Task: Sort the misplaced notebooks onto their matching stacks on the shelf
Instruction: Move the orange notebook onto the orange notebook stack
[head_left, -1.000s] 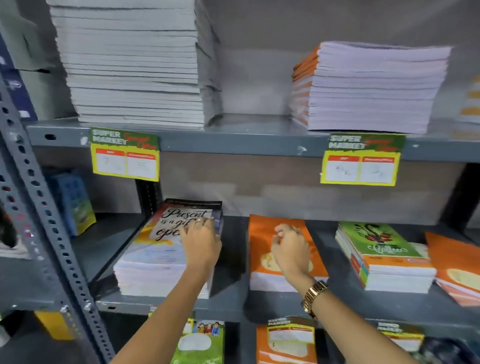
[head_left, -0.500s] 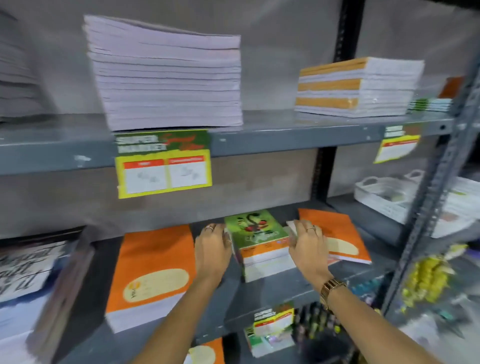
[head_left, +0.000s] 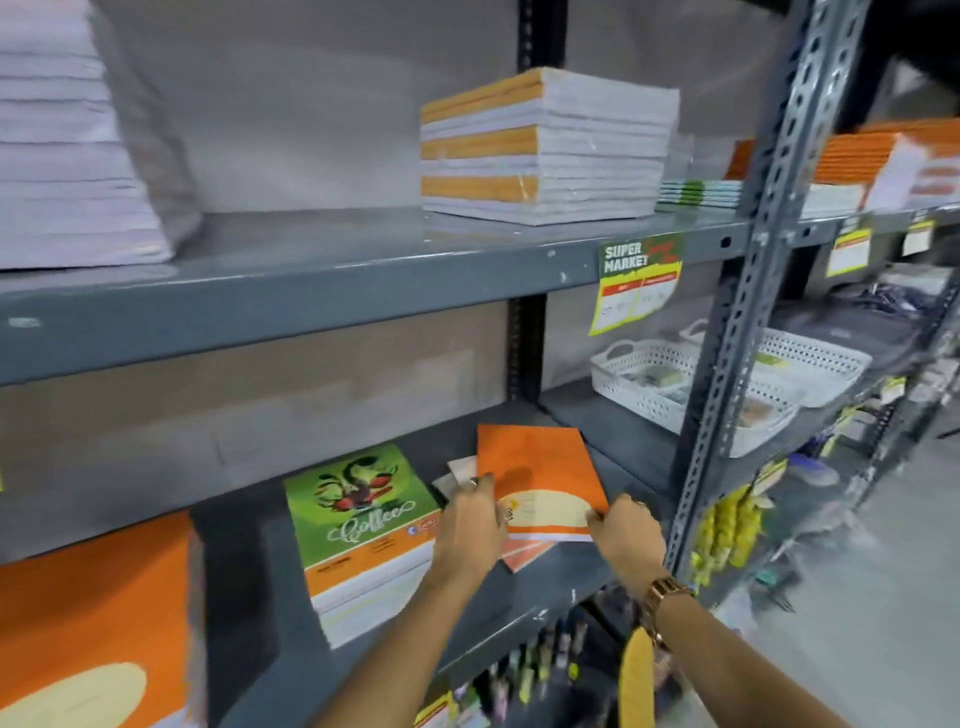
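An orange notebook (head_left: 535, 470) with a cream label lies skewed on top of a few loose notebooks at the right end of the middle shelf (head_left: 524, 613). My left hand (head_left: 470, 519) grips its left edge and my right hand (head_left: 626, 530), with a gold watch on the wrist, holds its front right corner. Left of them stands a stack topped by a green "Coffee" notebook (head_left: 363, 499). A tall orange stack (head_left: 93, 623) fills the lower left corner.
On the upper shelf (head_left: 322, 280) sit a white-edged stack (head_left: 67, 140) at left and an orange-and-white stack (head_left: 545, 145) at right. A slotted upright post (head_left: 753, 270) stands right of my hands. White baskets (head_left: 675, 389) lie beyond it. Pens show below.
The view has swung right. Both hands have left the green stack's sides and moved right onto the orange notebook, which now lies skewed over loose notebooks.
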